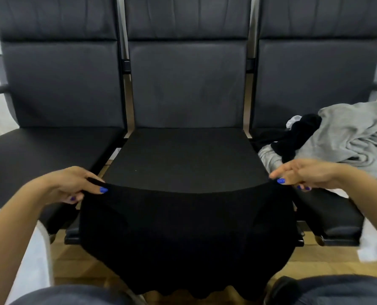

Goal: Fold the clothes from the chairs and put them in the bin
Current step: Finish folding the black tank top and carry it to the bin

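Left hand (73,186) and right hand (301,175) are each pinching a top corner of the black garment (183,234), stretching it flat over the middle chair (183,159) front, likely to square it for folding.

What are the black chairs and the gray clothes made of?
The chairs look like leather or fake leather: smooth, a little shiny, with stitched panels; which one can't be told. The gray clothes look like soft knit cotton, like a sweatshirt: matte, with floppy, crumpled folds. That's a guess from the look.
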The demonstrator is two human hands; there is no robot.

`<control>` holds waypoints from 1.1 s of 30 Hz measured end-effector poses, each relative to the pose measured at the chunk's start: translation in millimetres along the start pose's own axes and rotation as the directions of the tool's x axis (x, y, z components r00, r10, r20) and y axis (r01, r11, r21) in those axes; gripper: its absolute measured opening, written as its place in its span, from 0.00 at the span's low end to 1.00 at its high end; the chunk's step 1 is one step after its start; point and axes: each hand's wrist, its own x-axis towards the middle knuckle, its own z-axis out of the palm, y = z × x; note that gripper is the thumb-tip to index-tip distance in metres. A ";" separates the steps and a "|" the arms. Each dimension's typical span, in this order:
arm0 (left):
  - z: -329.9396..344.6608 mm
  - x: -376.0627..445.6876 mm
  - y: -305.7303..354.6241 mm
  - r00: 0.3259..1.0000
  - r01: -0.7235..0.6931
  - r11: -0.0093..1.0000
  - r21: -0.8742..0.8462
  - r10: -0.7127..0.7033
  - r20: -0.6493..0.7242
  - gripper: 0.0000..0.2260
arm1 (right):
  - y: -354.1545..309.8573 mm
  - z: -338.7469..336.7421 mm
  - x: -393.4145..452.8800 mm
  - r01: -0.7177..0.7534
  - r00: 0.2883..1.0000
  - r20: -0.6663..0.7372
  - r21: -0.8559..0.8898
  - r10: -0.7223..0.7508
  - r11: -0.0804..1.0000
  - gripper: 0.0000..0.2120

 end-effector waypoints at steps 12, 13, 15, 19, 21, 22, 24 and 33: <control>-21.1 2.9 82.5 0.948 -0.047 0.993 0.105 0.077 -0.310 0.03 | -50.5 -50.5 17.5 -0.143 0.958 -0.264 -0.111 0.109 0.984 0.07; -21.3 7.1 87.8 0.932 -0.069 0.995 0.076 0.092 -0.350 0.03 | -53.4 -54.7 20.3 -0.138 0.950 -0.291 -0.069 0.112 0.988 0.07; -23.0 15.9 97.4 0.879 -0.137 0.989 0.056 0.147 -0.454 0.03 | -59.5 -60.1 26.9 -0.086 0.936 -0.332 0.103 0.115 0.991 0.07; -26.2 33.6 112.4 0.653 -0.312 0.949 0.050 0.252 -0.715 0.01 | -69.6 -66.9 45.7 0.092 0.896 -0.426 0.455 0.126 0.886 0.08; -24.7 46.1 118.9 0.591 -0.388 0.922 -0.015 0.236 -0.771 0.01 | -75.5 -70.0 55.9 0.182 0.861 -0.494 0.524 0.123 0.832 0.09; -24.9 53.9 121.6 0.584 -0.418 0.906 -0.058 0.220 -0.781 0.02 | -78.8 -71.1 61.2 0.227 0.842 -0.527 0.543 0.118 0.809 0.09; -26.7 72.8 125.9 0.598 -0.468 0.868 -0.165 0.173 -0.783 0.04 | -86.0 -73.6 73.2 0.318 0.810 -0.578 0.574 0.098 0.755 0.09; -25.6 138.3 134.9 0.730 -0.583 0.558 -0.591 0.040 -0.682 0.13 | -100.2 -78.5 128.5 0.535 0.723 -0.690 0.581 0.023 0.614 0.07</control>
